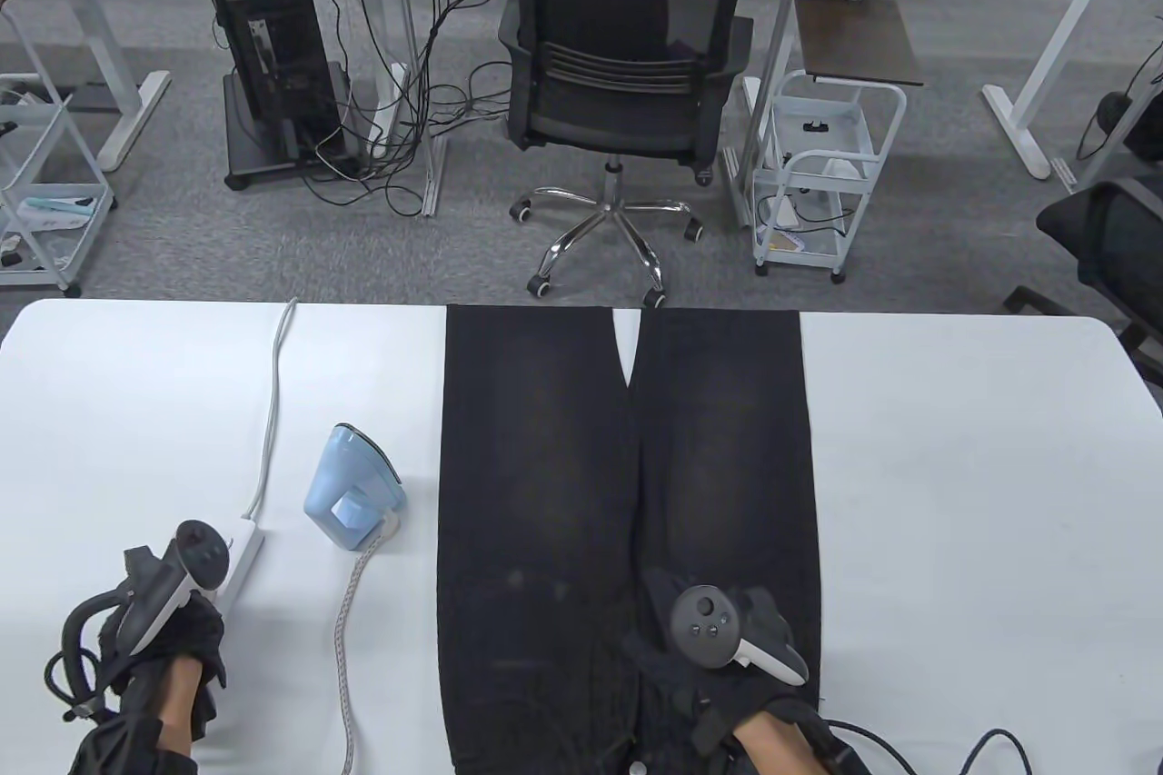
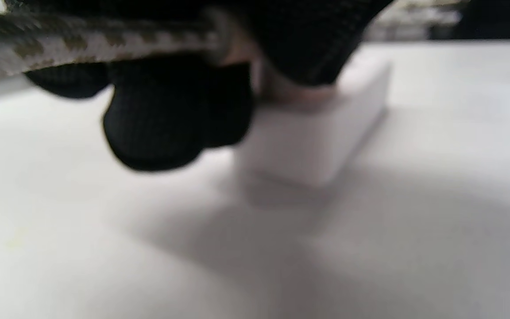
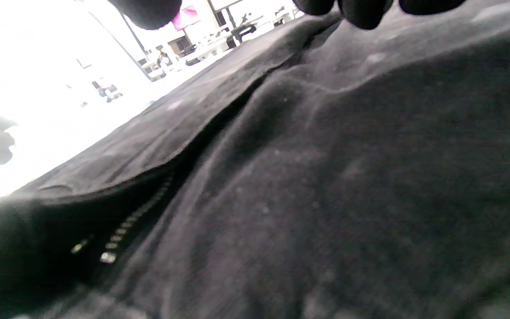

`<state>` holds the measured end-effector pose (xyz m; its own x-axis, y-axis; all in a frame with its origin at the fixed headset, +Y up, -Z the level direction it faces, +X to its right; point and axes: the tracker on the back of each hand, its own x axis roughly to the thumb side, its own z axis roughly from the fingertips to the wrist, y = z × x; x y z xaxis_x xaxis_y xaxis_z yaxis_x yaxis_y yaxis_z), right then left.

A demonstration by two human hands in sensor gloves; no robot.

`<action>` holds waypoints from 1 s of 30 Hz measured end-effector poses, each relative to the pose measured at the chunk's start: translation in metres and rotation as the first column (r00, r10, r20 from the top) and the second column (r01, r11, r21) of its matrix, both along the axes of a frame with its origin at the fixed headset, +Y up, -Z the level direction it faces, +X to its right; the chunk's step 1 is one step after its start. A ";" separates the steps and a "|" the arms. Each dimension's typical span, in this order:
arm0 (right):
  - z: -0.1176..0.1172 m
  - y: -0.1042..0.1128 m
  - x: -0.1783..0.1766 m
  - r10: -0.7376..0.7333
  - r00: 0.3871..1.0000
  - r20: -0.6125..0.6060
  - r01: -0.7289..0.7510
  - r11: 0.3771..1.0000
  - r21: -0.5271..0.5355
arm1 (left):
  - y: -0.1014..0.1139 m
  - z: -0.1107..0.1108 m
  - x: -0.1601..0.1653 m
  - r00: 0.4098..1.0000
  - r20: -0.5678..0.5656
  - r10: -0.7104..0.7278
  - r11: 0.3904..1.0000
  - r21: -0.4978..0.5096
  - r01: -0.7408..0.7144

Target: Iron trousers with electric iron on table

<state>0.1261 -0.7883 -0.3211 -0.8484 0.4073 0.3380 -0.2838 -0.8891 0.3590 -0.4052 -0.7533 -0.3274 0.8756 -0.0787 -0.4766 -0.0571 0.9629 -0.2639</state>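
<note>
Getting the iron ready to plug in

The left hand (image 1: 173, 661) is gripping the iron's cord by the power strip (image 2: 321, 137). The right hand (image 1: 727, 675) is resting flat on the trousers (image 1: 545, 466), lying mid-worktop. The iron (image 1: 350, 484) is standing just left; plugging in looks next.

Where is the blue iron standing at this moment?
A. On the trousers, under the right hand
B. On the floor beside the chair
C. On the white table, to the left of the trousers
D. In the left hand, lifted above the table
C: in the table view the blue iron stands on the white table, apart from the left edge of the black trousers, and no hand touches it.
</note>
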 end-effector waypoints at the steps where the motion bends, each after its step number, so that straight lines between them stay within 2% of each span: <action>1: 0.000 0.000 0.001 -0.005 1.000 0.003 0.005 1.000 0.001 | 0.004 0.000 0.000 1.000 -0.008 0.019 1.000 -0.017 -0.019; 2: 0.000 0.001 0.001 -0.006 1.000 0.005 0.006 1.000 0.004 | 0.008 0.000 0.000 1.000 -0.007 0.023 1.000 -0.012 -0.023; 5: 0.000 0.003 0.002 -0.010 1.000 0.007 0.010 1.000 0.020 | 0.036 -0.004 0.008 1.000 0.009 0.017 0.993 0.116 -0.018; 9: 0.002 0.005 0.002 -0.013 1.000 -0.001 0.013 1.000 0.027 | 0.051 -0.013 0.018 0.988 0.091 0.124 0.962 0.235 -0.143; 12: 0.002 0.005 0.002 -0.012 1.000 -0.006 0.012 1.000 0.026 | 0.042 -0.019 0.020 0.985 0.086 0.148 0.962 0.217 -0.164; 16: 0.003 0.005 0.001 -0.008 1.000 -0.012 0.009 1.000 0.027 | 0.014 -0.023 0.017 0.987 0.067 0.147 0.976 0.150 -0.155; 21: 0.003 0.004 -0.002 0.002 1.000 -0.026 -0.001 1.000 0.020 | -0.010 -0.023 0.011 0.989 0.049 0.138 0.988 0.068 -0.141; 27: 0.005 0.003 -0.003 0.007 0.999 -0.032 -0.006 1.000 0.014 | -0.020 -0.028 0.013 0.994 0.050 0.093 0.996 0.002 -0.093; 30: 0.005 0.003 -0.004 0.009 0.999 -0.035 -0.009 1.000 0.009 | -0.020 -0.032 0.013 0.995 0.034 0.097 0.995 0.021 -0.098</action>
<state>0.1222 -0.7848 -0.3162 -0.8398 0.3963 0.3711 -0.2631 -0.8950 0.3603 -0.3925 -0.7728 -0.3598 0.8939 0.0183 -0.4480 -0.1428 0.9587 -0.2458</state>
